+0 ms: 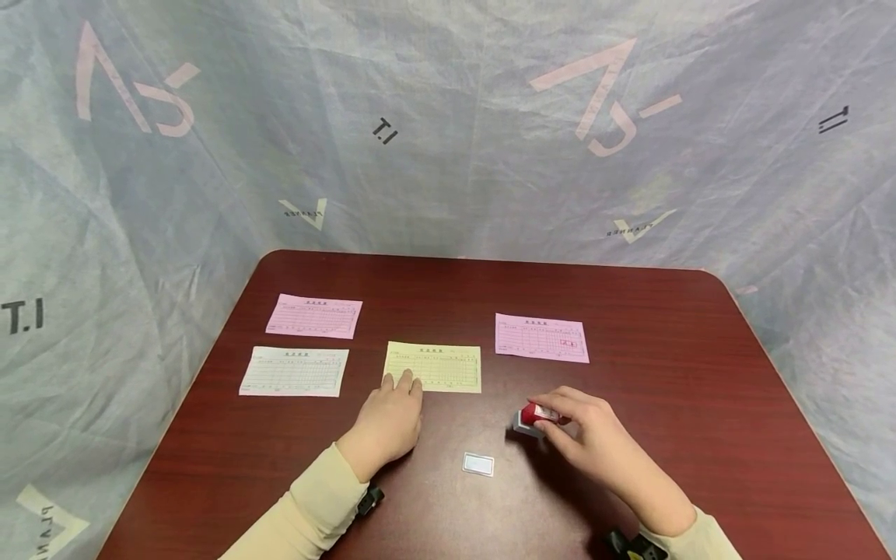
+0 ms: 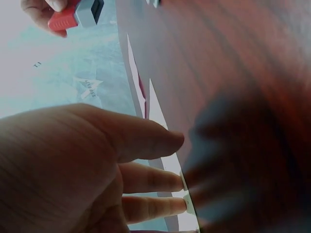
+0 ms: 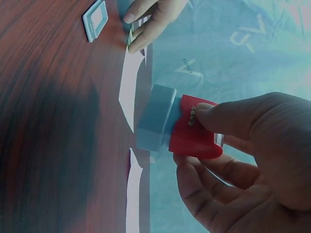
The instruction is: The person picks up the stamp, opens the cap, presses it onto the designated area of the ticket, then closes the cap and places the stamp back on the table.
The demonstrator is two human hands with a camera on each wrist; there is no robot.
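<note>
My right hand [image 1: 584,426] grips a stamp [image 3: 194,127] by its red handle, thumb on one side and fingers on the other. The stamp's grey base faces the table and is held above it. My left hand [image 1: 390,416] rests with extended fingertips on the lower left of a yellow form [image 1: 448,369]. Between the hands lies a small rectangular stamp cap [image 1: 479,464] with a pale centre. Beyond the stamp is a pink form [image 1: 539,338] with red marks at its right side.
At the left of the dark red wooden table [image 1: 651,327] lie another pink form [image 1: 313,317] and, nearer, a white form [image 1: 294,372]. A grey printed cloth [image 1: 462,155] hangs around the table's back and sides.
</note>
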